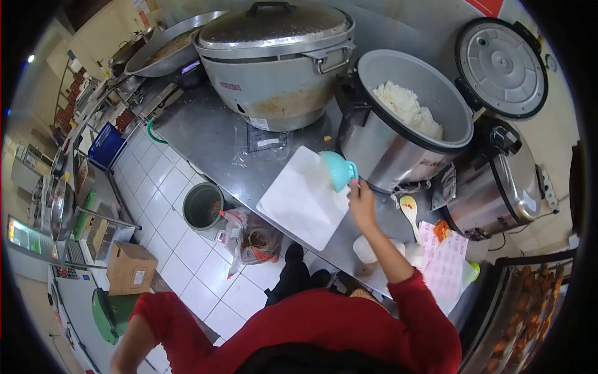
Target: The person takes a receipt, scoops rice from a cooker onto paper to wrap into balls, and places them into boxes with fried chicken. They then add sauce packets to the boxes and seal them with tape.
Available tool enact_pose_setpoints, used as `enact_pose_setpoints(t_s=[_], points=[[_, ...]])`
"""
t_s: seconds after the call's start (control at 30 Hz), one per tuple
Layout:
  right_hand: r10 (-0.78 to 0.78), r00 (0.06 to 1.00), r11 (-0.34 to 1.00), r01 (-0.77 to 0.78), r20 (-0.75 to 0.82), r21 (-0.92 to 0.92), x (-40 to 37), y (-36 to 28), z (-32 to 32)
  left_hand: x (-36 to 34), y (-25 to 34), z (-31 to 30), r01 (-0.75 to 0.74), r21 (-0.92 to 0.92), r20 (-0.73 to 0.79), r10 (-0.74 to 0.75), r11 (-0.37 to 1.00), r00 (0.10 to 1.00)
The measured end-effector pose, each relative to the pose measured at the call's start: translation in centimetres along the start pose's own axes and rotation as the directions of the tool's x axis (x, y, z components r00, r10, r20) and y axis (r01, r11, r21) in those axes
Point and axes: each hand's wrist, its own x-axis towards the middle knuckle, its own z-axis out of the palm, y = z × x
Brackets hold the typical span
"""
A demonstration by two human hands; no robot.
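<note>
In my right hand (pixel 360 202) is a turquoise cup (pixel 339 171), gripped by its handle with closed fingers. The cup is tilted over a stack of white paper sheets (pixel 299 202) on the steel counter, and its mouth faces left with a pale blur beside it. Just behind the cup stands an open rice cooker (pixel 380 146) with white rice (pixel 408 109) heaped inside. A rice paddle (pixel 411 215) with a red mark rests to the right of my hand. My left sleeve and forearm show at the lower left; the left hand is out of the frame.
A large lidded pot (pixel 268 75) stands at the back, a second cooker (pixel 492 193) at right. Pink-printed paper (pixel 443 262) lies on the near right counter. On the tiled floor are a green bin (pixel 202 206), a plastic bag (pixel 249 240) and a cardboard box (pixel 131 268).
</note>
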Motion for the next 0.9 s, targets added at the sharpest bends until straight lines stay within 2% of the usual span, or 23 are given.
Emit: enact_pose_setpoints(t_s=[0.03,0.07,0.1,0.13,0.17,0.2,0.23,0.27,0.3,0.33,0.4,0.47,0.5,0.53,0.57,0.6,0.63,0.7,0.73,0.77,0.83,0.87,0.9], points=[[-0.23,0.966,0.934,0.186,-0.116,-0.304,-0.4,0.4,1.5,0.5,-0.9,-0.1,-0.094,-0.047,0.015,0.095,0.994,0.995],[-0.47,0.87,0.745,0.3,-0.15,-0.596,-0.4,1.0,2.8,1.1,-2.1,-0.2,-0.207,-0.113,0.022,0.21,0.972,0.977],[-0.517,0.85,0.705,0.36,-0.096,-0.611,-0.4,2.8,4.1,1.9,-3.2,0.0,-0.347,-0.203,0.012,0.357,0.916,0.934],[-0.562,0.826,0.598,0.369,-0.044,-0.712,-0.8,5.1,5.6,3.0,-4.4,0.1,-0.483,-0.298,-0.004,0.504,0.823,0.863],[-0.476,0.869,0.46,0.376,0.134,-0.804,-0.3,8.8,7.1,4.4,-5.6,0.5,-0.604,-0.377,-0.039,0.639,0.703,0.768],[-0.437,0.889,0.563,0.388,0.135,-0.73,-1.1,8.1,7.1,6.2,-6.5,1.0,-0.699,-0.434,-0.082,0.748,0.568,0.659],[-0.439,0.889,0.565,0.386,0.131,-0.73,-1.0,7.2,7.3,8.0,-7.4,1.4,-0.771,-0.452,-0.118,0.827,0.448,0.549],[-0.441,0.889,0.564,0.384,0.127,-0.731,-0.5,5.9,7.3,10.1,-8.2,2.0,-0.858,-0.389,-0.135,0.901,0.335,0.413],[-0.434,0.892,0.566,0.378,0.126,-0.733,-0.8,4.9,7.0,11.8,-8.8,2.2,-0.977,-0.098,-0.145,0.968,0.192,0.205],[-0.431,0.901,0.641,0.341,0.046,-0.687,-1.2,4.0,6.5,13.4,-9.7,3.1,-0.981,0.196,-0.099,0.995,0.008,-0.012],[-0.422,0.899,0.769,0.289,-0.115,-0.57,-1.9,1.7,5.2,14.0,-10.8,2.1,-0.964,0.237,-0.045,0.989,-0.123,-0.138],[-0.361,0.885,0.855,0.187,-0.296,-0.483,-4.3,0.2,1.6,13.1,-12.0,-1.7,-0.973,-0.23,-0.044,0.998,0.029,0.04],[-0.323,0.868,0.892,0.146,-0.378,-0.429,-5.8,0.5,-0.4,12.9,-12.5,-2.7,-0.937,-0.328,-0.089,0.984,0.12,0.157],[-0.313,0.787,0.916,0.103,-0.532,-0.387,-7.1,1.8,-2.4,12.8,-13.1,-2.6,-0.89,-0.376,-0.165,0.926,0.258,0.339],[-0.266,0.734,0.897,-0.049,-0.625,-0.439,-8.7,3.6,-5.1,12.6,-13.7,-2.3,-0.828,-0.425,-0.233,0.839,0.366,0.491],[-0.234,0.608,0.901,-0.159,-0.759,-0.405,-10.4,4.2,-7.5,13.0,-13.8,-2.5,-0.779,-0.467,-0.219,0.798,0.419,0.561],[-0.283,0.437,0.902,-0.18,-0.854,-0.392,-11.6,5.6,-9.9,13.8,-13.5,-3.2,-0.695,-0.536,-0.052,0.803,0.48,0.594],[-0.178,0.265,0.829,-0.479,-0.948,-0.289,-14.8,8.8,-14.5,13.4,-14.4,-4.4,-0.547,-0.646,0.056,0.748,0.532,0.662],[-0.153,0.167,0.79,-0.571,-0.974,-0.222,-15.7,9.8,-16.0,13.5,-14.8,-5.0,-0.465,-0.687,0.117,0.716,0.559,0.689],[-0.134,0.067,0.744,-0.652,-0.989,-0.145,-16.4,10.8,-17.4,13.9,-14.5,-5.5,-0.523,-0.636,0.155,0.758,0.567,0.633],[-0.1,0.071,0.731,-0.672,-0.992,-0.122,-17.2,15.1,-19.7,14.9,-13.7,-6.5,-0.64,-0.533,0.233,0.823,0.554,0.518],[-0.116,0.091,0.719,-0.679,-0.989,-0.146,-17.1,18.3,-20.7,14.4,-14.7,-6.0,-0.423,-0.668,0.306,0.744,0.612,0.594],[-0.133,0.112,0.709,-0.684,-0.985,-0.174,-16.9,18.6,-21.2,14.8,-15.4,-6.3,-0.432,-0.694,0.27,0.765,0.576,0.585]])
